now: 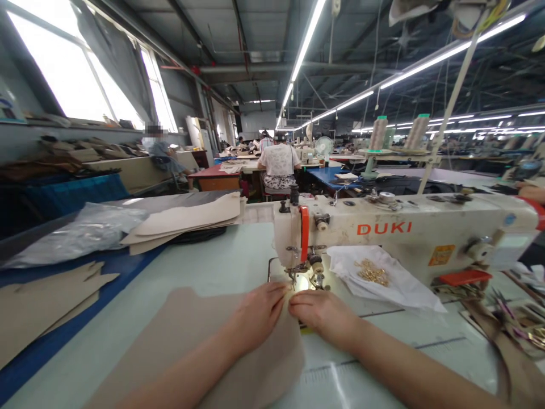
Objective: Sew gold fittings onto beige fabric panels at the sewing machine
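"Pinching that beige fabric panel up to the DUKI sewing machine?"
"Yes: left hand and right hand grip its edge, the panel spreading below the left. Next calls for steady feeding."

A garment factory floor: rows of sewing tables, a DUKI sewing machine, thread cones.

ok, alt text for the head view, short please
A person's left hand and right hand hold a beige panel at the needle of a white DUKI sewing machine. Small gold metal parts lie on a white sheet beside it.
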A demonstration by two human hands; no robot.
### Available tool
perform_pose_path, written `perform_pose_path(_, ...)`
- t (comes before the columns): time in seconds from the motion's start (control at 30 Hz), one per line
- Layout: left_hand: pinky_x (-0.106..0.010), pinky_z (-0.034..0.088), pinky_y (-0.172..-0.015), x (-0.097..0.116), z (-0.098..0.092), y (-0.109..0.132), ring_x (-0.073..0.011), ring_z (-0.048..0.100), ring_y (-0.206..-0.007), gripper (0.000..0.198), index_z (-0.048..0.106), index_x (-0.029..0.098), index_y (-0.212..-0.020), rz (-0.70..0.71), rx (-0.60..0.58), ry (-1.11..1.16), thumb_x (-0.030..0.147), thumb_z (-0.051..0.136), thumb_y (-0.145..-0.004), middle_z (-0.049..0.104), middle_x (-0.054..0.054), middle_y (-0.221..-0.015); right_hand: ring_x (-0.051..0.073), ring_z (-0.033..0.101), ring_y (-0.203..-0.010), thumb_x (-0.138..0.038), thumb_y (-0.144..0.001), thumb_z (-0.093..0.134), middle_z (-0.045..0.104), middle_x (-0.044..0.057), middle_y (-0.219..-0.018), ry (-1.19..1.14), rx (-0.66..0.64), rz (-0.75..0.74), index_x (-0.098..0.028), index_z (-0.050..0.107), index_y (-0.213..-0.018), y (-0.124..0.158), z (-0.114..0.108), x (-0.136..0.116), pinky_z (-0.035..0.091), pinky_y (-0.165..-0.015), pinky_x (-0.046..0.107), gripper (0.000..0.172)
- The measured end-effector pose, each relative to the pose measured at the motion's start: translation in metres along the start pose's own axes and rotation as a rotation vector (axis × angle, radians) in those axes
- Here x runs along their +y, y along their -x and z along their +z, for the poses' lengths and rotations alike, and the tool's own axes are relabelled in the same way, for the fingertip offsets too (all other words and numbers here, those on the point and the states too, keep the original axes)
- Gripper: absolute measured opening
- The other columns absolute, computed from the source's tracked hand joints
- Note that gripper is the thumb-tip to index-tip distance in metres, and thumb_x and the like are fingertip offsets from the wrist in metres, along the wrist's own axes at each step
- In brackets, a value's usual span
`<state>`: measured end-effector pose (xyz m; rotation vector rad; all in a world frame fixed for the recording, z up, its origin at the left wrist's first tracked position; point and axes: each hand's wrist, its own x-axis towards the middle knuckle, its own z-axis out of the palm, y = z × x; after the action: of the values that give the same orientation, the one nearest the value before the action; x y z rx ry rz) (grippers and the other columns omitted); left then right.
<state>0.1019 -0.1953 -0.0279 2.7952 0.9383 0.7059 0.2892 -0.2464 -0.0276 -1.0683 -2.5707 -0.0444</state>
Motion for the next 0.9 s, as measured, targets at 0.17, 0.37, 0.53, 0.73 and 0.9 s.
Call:
perform_pose_path(0.17, -0.031, 0.048, -0.094, 0.011, -0.015, 0.035, -0.0167, 0.06, -0.104, 0.03, 0.063, 0.02, -0.108, -0.054, -0.039, -0.014, 0.017, 0.042, -0.086, 0.065, -0.005, -0.113, 0.015, 0.061, -0.093, -0.017, -0.091, 0.048, 0.068, 0.004, -0.096, 0.018, 0.051, -0.044, -0.018, 0.065, -0.09, 0.0, 0.004, -0.008, 0.046, -0.087, 0.025, 0.017)
perform_pose_path(0.37, -0.038, 0.041, -0.103, 0.03, -0.031, 0.055, -0.0203, 0.049, -0.121, 0.044, 0.05, 0.021, -0.126, -0.172, -0.045, -0.015, 0.016, 0.048, -0.082, 0.051, -0.007, -0.133, 0.017, 0.062, -0.078, -0.019, -0.09, 0.048, 0.068, 0.005, -0.082, 0.058, 0.169, 0.01, -0.018, 0.066, -0.086, 0.009, 0.004, -0.013, 0.048, -0.073, 0.027, 0.018)
perform_pose_path(0.53, -0.051, 0.026, -0.109, 0.036, -0.038, 0.116, -0.0302, 0.023, -0.136, 0.082, 0.02, 0.029, -0.143, -0.046, -0.201, -0.042, 0.038, 0.063, -0.074, 0.018, -0.006, -0.151, 0.017, 0.06, -0.074, -0.019, -0.092, 0.044, 0.065, 0.005, -0.076, 0.023, 0.181, 0.071, -0.018, 0.064, -0.085, 0.017, 0.004, -0.012, 0.046, -0.069, 0.027, 0.022)
perform_pose_path(0.73, -0.033, 0.04, -0.102, 0.009, -0.085, 0.177, -0.0222, 0.052, -0.118, 0.045, 0.052, 0.031, -0.126, -0.387, -0.227, -0.099, 0.03, 0.048, -0.081, 0.054, 0.0, -0.131, 0.018, 0.059, -0.076, -0.02, -0.092, 0.042, 0.064, 0.005, -0.079, -0.051, 0.145, 0.099, -0.019, 0.063, -0.086, 0.019, 0.005, -0.011, 0.044, -0.07, 0.028, 0.023)
perform_pose_path(0.9, -0.033, 0.052, -0.074, -0.027, -0.177, 0.127, -0.0261, 0.067, -0.085, 0.044, 0.064, 0.014, -0.1, -0.93, 0.299, -0.4, 0.04, 0.029, -0.088, 0.072, -0.009, -0.086, 0.017, 0.058, -0.074, -0.02, -0.093, 0.039, 0.063, 0.004, -0.078, -0.067, 0.137, 0.097, -0.02, 0.062, -0.086, 0.018, 0.007, -0.01, 0.042, -0.069, 0.027, 0.024)
